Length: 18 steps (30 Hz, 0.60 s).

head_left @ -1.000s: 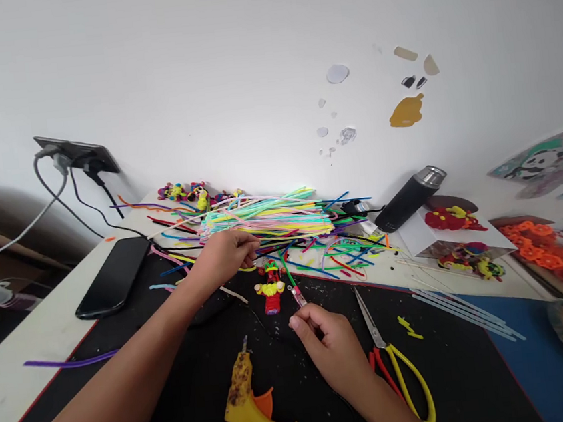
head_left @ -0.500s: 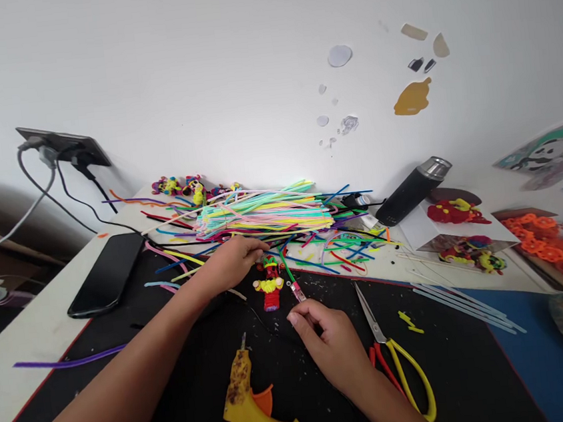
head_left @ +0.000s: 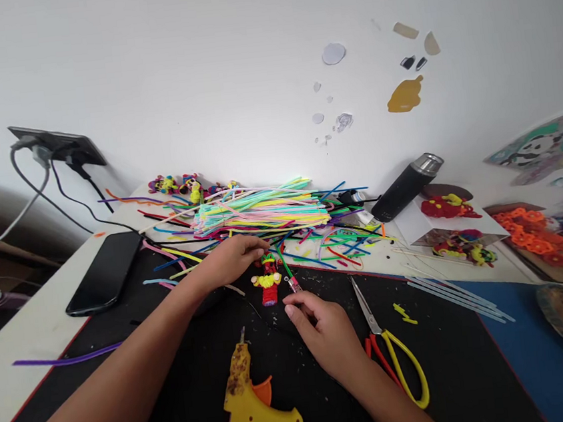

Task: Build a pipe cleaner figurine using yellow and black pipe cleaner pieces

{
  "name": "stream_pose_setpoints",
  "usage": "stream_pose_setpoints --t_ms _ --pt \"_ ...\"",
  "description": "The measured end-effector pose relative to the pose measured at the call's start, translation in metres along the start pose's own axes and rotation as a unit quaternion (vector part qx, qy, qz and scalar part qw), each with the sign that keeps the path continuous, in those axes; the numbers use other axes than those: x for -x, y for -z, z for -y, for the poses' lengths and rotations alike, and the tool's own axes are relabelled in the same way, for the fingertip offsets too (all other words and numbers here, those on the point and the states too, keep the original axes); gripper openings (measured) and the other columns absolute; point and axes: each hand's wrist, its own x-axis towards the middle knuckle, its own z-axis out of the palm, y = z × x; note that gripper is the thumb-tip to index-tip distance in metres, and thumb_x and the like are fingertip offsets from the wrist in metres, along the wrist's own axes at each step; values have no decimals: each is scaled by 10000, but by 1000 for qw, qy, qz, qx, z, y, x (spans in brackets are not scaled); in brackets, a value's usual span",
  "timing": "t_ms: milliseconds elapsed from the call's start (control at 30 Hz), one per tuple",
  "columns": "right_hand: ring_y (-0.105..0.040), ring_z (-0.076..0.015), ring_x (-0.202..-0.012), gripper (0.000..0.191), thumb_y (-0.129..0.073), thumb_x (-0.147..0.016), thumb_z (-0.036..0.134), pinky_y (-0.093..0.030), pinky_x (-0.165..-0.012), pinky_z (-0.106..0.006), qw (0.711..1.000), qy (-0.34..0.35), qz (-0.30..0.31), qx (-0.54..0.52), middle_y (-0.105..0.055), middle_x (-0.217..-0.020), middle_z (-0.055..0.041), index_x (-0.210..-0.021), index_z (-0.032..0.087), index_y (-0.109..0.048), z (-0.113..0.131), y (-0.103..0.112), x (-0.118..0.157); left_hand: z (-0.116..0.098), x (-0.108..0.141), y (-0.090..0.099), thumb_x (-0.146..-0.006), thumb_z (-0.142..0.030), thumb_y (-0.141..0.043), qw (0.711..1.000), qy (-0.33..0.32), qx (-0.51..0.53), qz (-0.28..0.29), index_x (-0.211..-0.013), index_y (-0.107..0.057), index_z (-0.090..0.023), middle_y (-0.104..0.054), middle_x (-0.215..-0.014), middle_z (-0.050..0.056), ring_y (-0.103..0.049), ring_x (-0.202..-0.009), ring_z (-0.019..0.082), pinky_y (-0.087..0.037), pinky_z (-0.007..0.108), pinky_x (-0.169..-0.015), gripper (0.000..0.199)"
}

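My left hand reaches over the mat with thumb and fingers pressed together, just above and left of a small pipe-cleaner doll. The doll has a red lower body, a yellow middle and a red-green head. Whatever lies between those fingertips is hidden. My right hand is closed, its fingers curled beside a small pink piece with a metal end, which they partly cover; the grip itself does not show. Below the doll lies a yellow glue gun. Scissors with red and yellow handles rest right of my right hand.
A thick bundle of pipe cleaners lies by the wall among loose ones. A phone lies left, a dark flask leans at the right, and clear glue sticks rest on the mat. Several finished dolls stand behind.
My right hand has edged up slightly and covers more of the pink piece. My left hand stays by the doll's head. The whole view has shifted a little.
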Motion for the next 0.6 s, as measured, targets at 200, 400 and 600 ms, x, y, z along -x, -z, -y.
stream_pose_setpoints --t_ms 200,400,600 --pt "-596 -176 -598 322 -577 -1021 430 -365 -579 -288 1000 -2 -5 11 -705 -713 -18 -1127 221 -798 1 -1 -1 1 0 -2 -913 -417 -548 1000 -14 1 10 -1130 -819 -246 -823 -1163 47 -767 -1025 276 -564 331 -945 387" --pt "-584 -172 -586 332 -577 -1028 440 -361 -588 -288 1000 1 -8 28 -693 -693 -10 -1150 225 -799 1 -2 1 -2 1 0 -915 -470 -580 1000 -26 15 6 -1136 -813 -238 -822 -1168 48 -754 -1051 279 -558 337 -962 396" --pt "-560 -162 -566 328 -577 -1033 433 -353 -580 -283 999 8 -12 38 -684 -683 -3 -1152 225 -801 1 -2 0 -6 2 1 -904 -551 -594 999 -26 33 9 -1151 -804 -215 -822 -1155 50 -741 -1062 289 -544 348 -946 467"
